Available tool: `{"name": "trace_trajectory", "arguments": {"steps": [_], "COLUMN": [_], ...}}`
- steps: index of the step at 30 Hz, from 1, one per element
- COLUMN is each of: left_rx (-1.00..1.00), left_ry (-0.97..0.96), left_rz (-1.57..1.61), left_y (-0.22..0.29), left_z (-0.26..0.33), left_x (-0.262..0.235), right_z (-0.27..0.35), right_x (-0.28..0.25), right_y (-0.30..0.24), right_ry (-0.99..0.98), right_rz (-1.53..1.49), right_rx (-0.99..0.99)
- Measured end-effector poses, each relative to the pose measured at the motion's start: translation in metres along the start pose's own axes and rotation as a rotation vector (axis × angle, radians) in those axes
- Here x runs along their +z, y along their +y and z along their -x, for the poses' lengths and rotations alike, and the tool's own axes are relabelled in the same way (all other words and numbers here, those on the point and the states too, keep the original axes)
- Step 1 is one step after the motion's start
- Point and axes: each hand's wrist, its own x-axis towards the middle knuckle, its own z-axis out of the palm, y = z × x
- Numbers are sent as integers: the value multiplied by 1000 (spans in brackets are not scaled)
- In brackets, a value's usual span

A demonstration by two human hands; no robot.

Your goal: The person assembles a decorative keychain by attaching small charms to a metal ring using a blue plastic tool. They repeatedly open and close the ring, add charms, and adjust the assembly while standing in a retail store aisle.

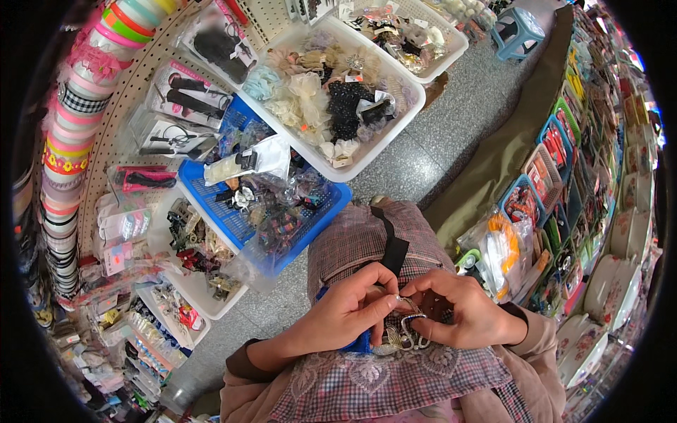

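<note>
**Q:** Metal pieces, where are they lying, and which hand has them?

**R:** The small silver metal pieces (407,331) are on the lap, on the checked cloth (367,384), directly between the two hands. They look like thin loops or clips; I cannot count them surely, maybe two or three. The left hand (345,314) pinches one end with thumb and fingertips closed on it. The right hand (458,310) is curled around the other side and touches the same bundle, but I cannot tell if its fingers really grip.

**Q:** Which way do they lie?

**R:** The long side goes roughly from left to right, from one hand to the other. Both hands are at the pieces, the left one a little more on top. Under the left hand a blue thing (361,345) shows, mostly hidden.

**Q:** And around?

**R:** A checked bag (352,240) with one black strap (391,243) sits just beyond the hands. On the floor (423,166) there is one blue basket (331,204) full of hair clips, and two white trays (395,123) of fabric accessories farther away. One blue stool (518,32) stands at the top. On the left, a column of ribbon rolls (67,162) hangs by a pegboard.
</note>
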Motion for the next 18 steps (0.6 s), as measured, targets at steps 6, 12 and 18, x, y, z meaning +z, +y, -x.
{"name": "trace_trajectory", "arguments": {"steps": [6, 12, 18], "left_rx": [-38, -41, 160], "left_ry": [-38, -69, 21], "left_rz": [-61, -57, -246], "left_y": [2, -2, -8], "left_z": [-3, -6, -6], "left_x": [-3, -12, -10], "right_z": [0, 0, 2], "right_x": [-2, -3, -3], "right_y": [-1, -4, -6], "right_ry": [-11, -12, -23], "right_rz": [-1, -21, -33], "right_rx": [-13, 8, 64]}}
